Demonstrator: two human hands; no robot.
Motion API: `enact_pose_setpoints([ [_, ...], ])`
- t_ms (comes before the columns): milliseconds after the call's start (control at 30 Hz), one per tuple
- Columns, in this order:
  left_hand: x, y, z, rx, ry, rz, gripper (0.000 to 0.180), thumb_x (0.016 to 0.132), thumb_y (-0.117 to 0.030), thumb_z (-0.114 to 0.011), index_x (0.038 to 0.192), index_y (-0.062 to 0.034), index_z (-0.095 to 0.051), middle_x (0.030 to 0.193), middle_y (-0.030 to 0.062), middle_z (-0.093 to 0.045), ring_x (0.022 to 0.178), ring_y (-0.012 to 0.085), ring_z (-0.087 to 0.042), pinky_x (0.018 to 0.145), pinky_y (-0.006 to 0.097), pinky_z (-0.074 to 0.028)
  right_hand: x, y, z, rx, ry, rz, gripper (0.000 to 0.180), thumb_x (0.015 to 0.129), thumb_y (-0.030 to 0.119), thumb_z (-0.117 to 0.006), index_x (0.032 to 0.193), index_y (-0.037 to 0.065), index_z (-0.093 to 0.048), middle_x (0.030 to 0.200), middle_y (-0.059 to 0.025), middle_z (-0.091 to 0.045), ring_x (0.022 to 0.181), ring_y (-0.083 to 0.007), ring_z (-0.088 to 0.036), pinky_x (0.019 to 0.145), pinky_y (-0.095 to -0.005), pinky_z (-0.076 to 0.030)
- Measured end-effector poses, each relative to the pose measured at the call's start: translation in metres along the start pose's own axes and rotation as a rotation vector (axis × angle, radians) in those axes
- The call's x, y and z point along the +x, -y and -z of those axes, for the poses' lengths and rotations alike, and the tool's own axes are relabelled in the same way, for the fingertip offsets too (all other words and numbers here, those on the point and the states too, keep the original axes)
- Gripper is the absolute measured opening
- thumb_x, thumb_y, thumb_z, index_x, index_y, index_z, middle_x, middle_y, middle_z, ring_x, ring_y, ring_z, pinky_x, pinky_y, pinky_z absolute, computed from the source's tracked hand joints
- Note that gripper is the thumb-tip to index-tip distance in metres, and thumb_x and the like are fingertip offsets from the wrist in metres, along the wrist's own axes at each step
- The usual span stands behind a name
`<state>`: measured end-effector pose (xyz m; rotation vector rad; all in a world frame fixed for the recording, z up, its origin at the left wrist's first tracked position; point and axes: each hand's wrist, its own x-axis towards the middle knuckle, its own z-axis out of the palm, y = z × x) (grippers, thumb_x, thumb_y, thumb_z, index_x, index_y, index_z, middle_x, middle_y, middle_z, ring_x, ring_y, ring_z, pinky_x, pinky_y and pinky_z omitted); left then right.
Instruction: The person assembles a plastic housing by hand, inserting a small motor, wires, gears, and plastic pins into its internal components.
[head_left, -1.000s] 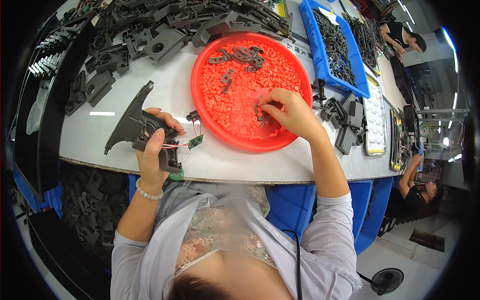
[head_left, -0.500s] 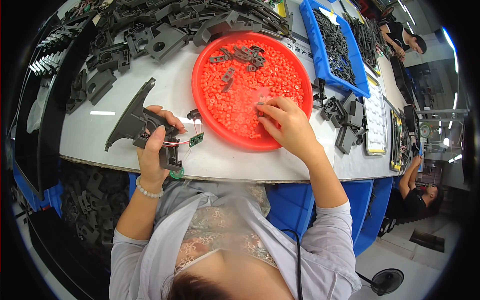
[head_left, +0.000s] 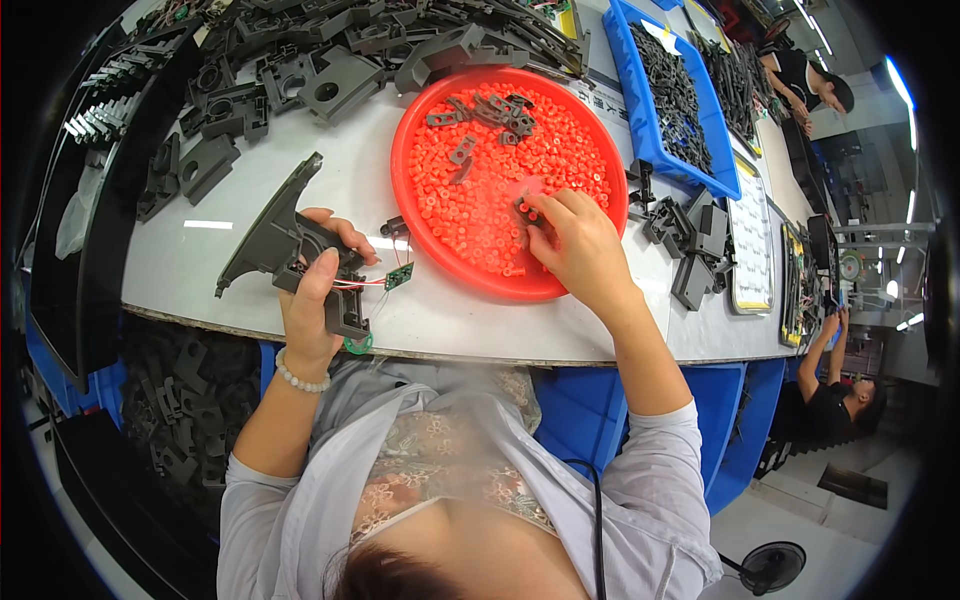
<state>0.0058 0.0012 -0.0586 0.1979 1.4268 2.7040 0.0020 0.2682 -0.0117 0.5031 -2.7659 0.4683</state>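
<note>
My left hand (head_left: 318, 290) is closed round a dark grey plastic housing (head_left: 268, 240) with a long pointed arm. Thin wires run from the housing to a small green circuit board (head_left: 398, 276), which hangs at its right side. A green disc (head_left: 358, 344) shows at the housing's lower end. Over the round red tray (head_left: 408, 205), my right hand (head_left: 575, 245) pinches a small dark grey plastic piece (head_left: 527, 211), with red bits showing at it. Small red ring-like parts (head_left: 470, 230) fill the tray, and several grey two-holed pieces (head_left: 490, 112) lie on them.
Dark grey housings (head_left: 330, 85) are heaped along the back left. A blue bin (head_left: 725, 180) of small dark parts stands at the back right, near loose grey blocks (head_left: 700, 235) and a white sheet (head_left: 750, 240). A black rack (head_left: 95, 230) borders the left. Two people work farther right.
The piece in my right hand has tilted, so red bits now show at it. The housing in my left hand and the tray sit slightly farther right in view.
</note>
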Motion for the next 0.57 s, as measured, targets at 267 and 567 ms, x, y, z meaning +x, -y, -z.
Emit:
enact_pose_setpoints([
  [267,0.000,-0.003,-0.001,0.031,0.001,0.000,0.041,0.084,-0.025,-0.052,0.117,-0.0044,-0.041,0.093,0.0098,-0.048,0.088,0.0195,-0.052,0.081,0.036,-0.046,0.002,-0.006,-0.004,0.069,-0.007,-0.002,0.021,0.073,0.012,-0.067,0.094,0.009,-0.061,0.077,-0.0115,-0.057,0.074,-0.0297,-0.057,0.065,-0.0402,-0.047],
  [567,0.000,-0.002,0.002,-0.034,-0.006,-0.019,0.042,0.084,-0.028,-0.053,0.117,-0.0057,-0.041,0.093,0.0093,-0.048,0.088,0.0195,-0.052,0.081,0.035,-0.045,0.004,0.005,0.006,0.219,-0.027,-0.106,0.019,0.073,0.012,-0.067,0.092,0.008,-0.063,0.085,-0.0136,-0.060,0.091,-0.0319,-0.060,0.074,-0.0387,-0.049],
])
